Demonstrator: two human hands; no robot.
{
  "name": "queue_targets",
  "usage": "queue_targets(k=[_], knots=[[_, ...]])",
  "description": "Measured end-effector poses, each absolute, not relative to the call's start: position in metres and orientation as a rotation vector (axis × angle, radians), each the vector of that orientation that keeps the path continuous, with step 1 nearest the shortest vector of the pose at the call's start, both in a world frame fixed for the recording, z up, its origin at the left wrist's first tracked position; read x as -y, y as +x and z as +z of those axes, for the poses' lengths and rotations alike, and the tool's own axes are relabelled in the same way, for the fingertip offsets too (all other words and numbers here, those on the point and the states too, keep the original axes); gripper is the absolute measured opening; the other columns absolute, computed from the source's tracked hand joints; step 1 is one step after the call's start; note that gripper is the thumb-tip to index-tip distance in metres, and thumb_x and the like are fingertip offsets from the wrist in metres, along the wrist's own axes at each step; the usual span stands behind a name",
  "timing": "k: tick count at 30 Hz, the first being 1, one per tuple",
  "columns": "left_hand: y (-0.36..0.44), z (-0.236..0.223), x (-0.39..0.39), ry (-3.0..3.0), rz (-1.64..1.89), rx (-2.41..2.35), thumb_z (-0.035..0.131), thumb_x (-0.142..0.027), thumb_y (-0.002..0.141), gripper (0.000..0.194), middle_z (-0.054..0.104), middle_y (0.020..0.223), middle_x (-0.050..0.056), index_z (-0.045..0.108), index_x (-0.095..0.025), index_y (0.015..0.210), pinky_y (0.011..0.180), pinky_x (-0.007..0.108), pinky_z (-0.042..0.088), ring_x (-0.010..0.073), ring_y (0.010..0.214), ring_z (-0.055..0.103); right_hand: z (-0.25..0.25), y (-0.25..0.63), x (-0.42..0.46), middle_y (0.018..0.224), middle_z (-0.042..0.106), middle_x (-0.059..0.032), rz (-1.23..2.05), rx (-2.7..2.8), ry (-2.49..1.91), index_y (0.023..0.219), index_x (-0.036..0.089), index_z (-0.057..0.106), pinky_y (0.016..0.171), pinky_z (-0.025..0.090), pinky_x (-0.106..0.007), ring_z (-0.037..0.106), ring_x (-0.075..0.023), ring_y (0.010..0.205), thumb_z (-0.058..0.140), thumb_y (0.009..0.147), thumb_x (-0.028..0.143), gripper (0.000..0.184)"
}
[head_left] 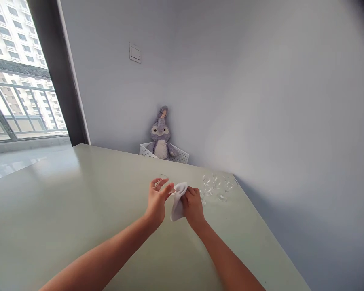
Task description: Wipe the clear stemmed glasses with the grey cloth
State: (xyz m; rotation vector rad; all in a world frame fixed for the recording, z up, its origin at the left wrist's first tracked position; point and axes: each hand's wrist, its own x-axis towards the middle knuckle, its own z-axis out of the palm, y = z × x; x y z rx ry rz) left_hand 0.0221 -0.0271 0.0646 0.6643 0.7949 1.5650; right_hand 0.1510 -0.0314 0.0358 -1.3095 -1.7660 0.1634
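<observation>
Over the pale table (79, 210), my left hand (156, 202) curls its fingers around a small clear wine glass (164, 176); only its thin rim and some glints stand out. A folded white cloth (178, 206) hangs from my right hand (194, 205), pinched between the fingers. The cloth's upper fold meets the glass side near my left fingertips, and the contact point is partly hidden. Just to the right of my right hand stand several small clear stemmed glasses (216, 184), grouped near the table's far right corner.
Behind the table's far edge, a purple plush rabbit (160, 137) sits in a white perforated basket (182, 157). Grey walls (261, 101) meet behind it, with a light switch (135, 53). At left, a window (18, 81) shows a railing and tall buildings.
</observation>
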Motion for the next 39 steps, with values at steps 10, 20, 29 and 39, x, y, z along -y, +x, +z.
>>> queue_targets(k=[10,20,29,39], knots=[[0.025,0.075,0.048,1.026,1.662,-0.650,0.068,-0.023,0.066,0.042,0.045,0.117,0.004,0.041,-0.026,0.099,0.088,0.037,0.042,0.0240,0.110,0.051,0.022,0.136,0.037,0.075,0.064,-0.0030,1.319,1.037,-1.130,0.084,0.019,0.062,0.053,0.042,-0.027,0.055,-0.0147,0.059,0.053,0.071,0.038,0.025],[0.003,0.078,0.030,1.226,1.506,-0.746,0.070,-0.025,0.063,0.044,0.046,0.116,0.005,0.043,-0.025,0.098,0.086,0.037,0.043,0.0242,0.108,0.051,0.056,0.177,0.061,0.055,0.057,0.0016,0.801,1.951,-1.705,0.064,0.020,0.064,0.051,0.031,-0.022,0.048,-0.0108,0.050,0.051,0.074,0.036,0.022],[0.031,0.075,0.066,1.590,1.090,-0.647,0.071,-0.022,0.060,0.066,0.047,0.124,0.009,0.043,-0.029,0.120,0.096,0.040,0.034,0.0264,0.119,0.040,0.040,0.186,0.079,0.060,0.052,0.0025,0.628,1.788,-1.457,0.063,0.020,0.057,0.052,0.030,-0.022,0.044,-0.0120,0.057,0.045,0.076,0.026,0.020],[-0.019,0.036,0.061,1.927,0.937,-1.439,0.048,-0.037,0.077,0.015,0.055,0.084,0.001,0.056,-0.027,0.084,0.072,0.033,0.043,0.0196,0.081,0.054,-0.010,0.295,0.044,0.048,0.040,0.0034,0.380,1.309,-1.838,0.049,0.020,0.043,0.048,0.028,-0.024,0.035,-0.0122,0.048,0.046,0.071,0.045,0.034]])
